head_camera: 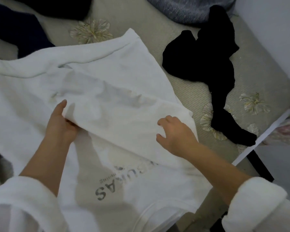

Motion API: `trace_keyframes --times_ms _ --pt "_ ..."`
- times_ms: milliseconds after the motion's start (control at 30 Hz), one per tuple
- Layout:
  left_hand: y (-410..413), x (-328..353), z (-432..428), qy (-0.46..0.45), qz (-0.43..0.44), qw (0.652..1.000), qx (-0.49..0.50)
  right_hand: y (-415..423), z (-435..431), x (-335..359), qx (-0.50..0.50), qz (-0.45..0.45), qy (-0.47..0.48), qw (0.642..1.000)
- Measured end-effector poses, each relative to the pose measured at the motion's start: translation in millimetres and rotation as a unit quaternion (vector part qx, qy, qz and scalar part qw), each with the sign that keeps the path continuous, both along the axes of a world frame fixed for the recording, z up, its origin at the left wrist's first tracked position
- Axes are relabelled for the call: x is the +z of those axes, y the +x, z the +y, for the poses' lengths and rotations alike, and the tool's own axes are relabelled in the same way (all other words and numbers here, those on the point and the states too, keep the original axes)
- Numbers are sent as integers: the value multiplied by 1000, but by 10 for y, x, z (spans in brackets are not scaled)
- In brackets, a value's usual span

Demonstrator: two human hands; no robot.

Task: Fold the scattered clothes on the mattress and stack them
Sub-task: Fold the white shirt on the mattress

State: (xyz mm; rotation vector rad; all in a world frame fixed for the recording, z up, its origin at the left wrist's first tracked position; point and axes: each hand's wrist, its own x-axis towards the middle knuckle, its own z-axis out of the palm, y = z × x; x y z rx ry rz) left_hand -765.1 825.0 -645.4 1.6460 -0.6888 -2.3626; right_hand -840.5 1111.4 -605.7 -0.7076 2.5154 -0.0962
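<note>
Beige mattress [187, 91] with woven flower motifs fills the view; a white wall [274, 30] rises at 2 o'clock.

Garments, four:
- One white T-shirt [115, 91] is spread across the centre and toward 9 o'clock, one side turned over as a flap.
- One black garment [208, 61] lies crumpled at 2 o'clock, just beside the shirt.
- One navy garment [15, 30] lies at 10 o'clock, meeting the shirt's far edge.
- One grey knit [187, 9] lies at 12 o'clock.

Hands, two, both emerging from white sleeves [15, 206]:
- Left hand [60, 123], at 8 o'clock of centre, grips the flap's left end, thumb on top and fingers beneath.
- Right hand [177, 136], at 4 o'clock of centre, rests on the flap's right end with fingers bent; whether it pinches the cloth cannot be told.

Printed lettering [110, 190] on the shirt at 6 o'clock is partly covered by the flap and reads upside down. The navy and grey items are cut off by the frame's top edge.
</note>
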Motion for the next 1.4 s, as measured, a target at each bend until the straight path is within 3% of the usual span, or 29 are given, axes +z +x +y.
trace_keyframes --times_ms 100,267,467,567,700,767,833,933,1000,1067,1133,1233,1333,1400 --pt "-58 -50 -204 -50 2 999 -11 -42 -302 -120 23 -38 35 998" --pt "-13 -21 -584 -218 64 973 31 -16 -575 -383 42 -33 62 997" --pt "311 -288 -795 -245 -85 962 -85 141 -717 -587 82 -15 81 993" --pt "406 -61 -602 -396 -105 899 -158 279 -850 -591 139 -2 39 990" --pt "838 165 -244 -532 -137 803 -230 586 -1145 -587 225 -21 30 974" --pt "1180 164 -215 -600 -176 749 -220 780 -1330 -572 256 -35 7 966" --pt "1516 170 -281 -621 -241 724 -178 999 -1511 -561 281 -45 -21 958" --pt "1962 144 -504 -569 -365 732 -90 1304 -1728 -599 293 -64 -16 954" --pt "2254 46 -708 -464 -450 762 -34 1436 -1825 -643 300 -67 30 951" --pt "2499 -32 -834 -358 -442 823 -12 1498 -1898 -657 311 -57 74 946" --pt "2642 -69 -832 -329 -380 863 -46 1520 -1970 -620 308 -58 105 944" --pt "2687 9 -752 -374 -349 859 -31 1547 -2092 -526 311 -62 153 936" --pt "2813 238 -749 -405 -323 849 109 1570 -2169 -459 316 -67 182 929" --pt "2999 409 -763 -421 -318 822 213 1576 -2198 -434 313 -79 184 928"
